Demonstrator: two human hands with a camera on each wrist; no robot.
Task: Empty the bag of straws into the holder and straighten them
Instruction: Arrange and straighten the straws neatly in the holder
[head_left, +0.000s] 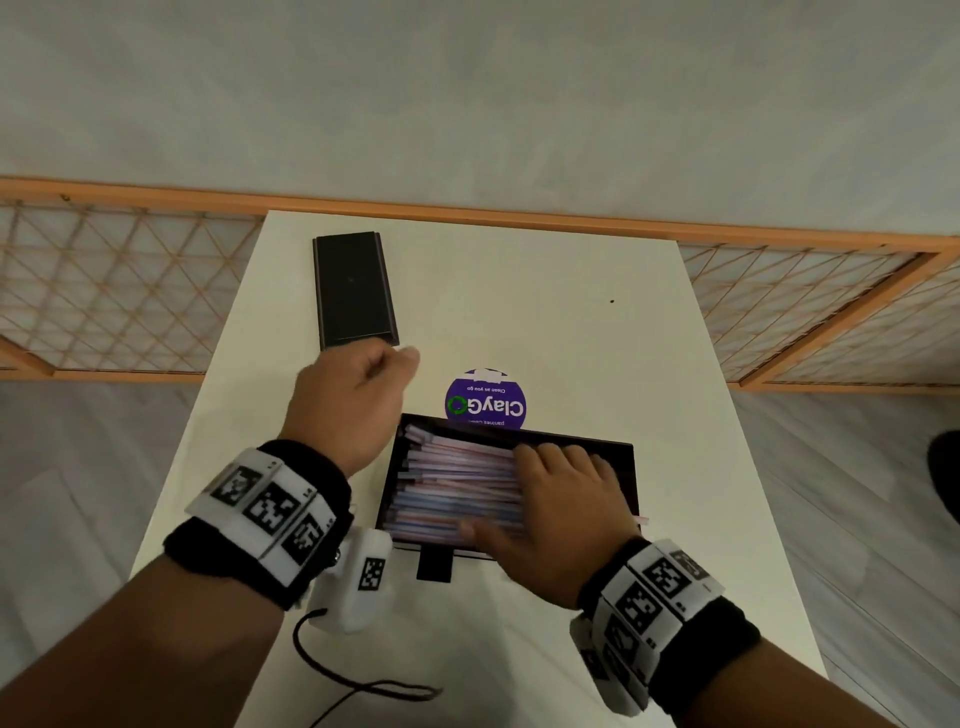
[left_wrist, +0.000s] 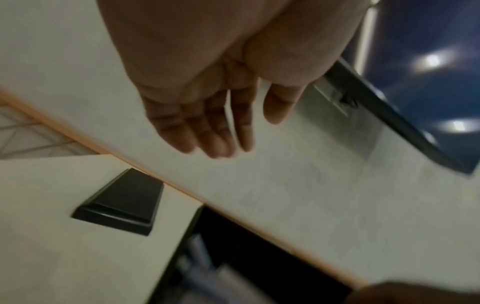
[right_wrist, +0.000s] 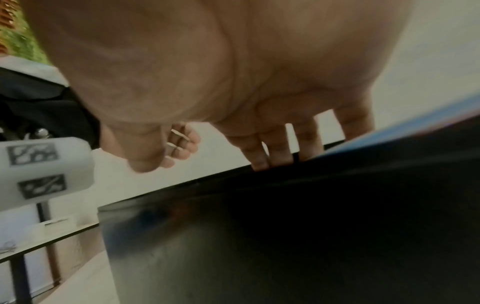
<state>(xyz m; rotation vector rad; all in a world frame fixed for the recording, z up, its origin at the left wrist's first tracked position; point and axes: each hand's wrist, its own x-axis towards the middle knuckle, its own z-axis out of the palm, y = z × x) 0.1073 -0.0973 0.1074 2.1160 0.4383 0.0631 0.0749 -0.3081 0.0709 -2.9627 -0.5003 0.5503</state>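
The straws lie flat, side by side, inside the black holder near the front of the white desk. The right hand rests on the straws with fingers spread straight, gripping nothing. The left hand hovers just left of the holder, relaxed and empty. A black lid lies beyond the holder, well apart, and a purple sticker shows just behind it.

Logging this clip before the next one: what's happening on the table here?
A person is tidying paper-wrapped straws lying in a black holder on a white table. The right hand lies flat on the straws. The left hand hovers over the table, holding nothing, near a black lid. No bag shows.
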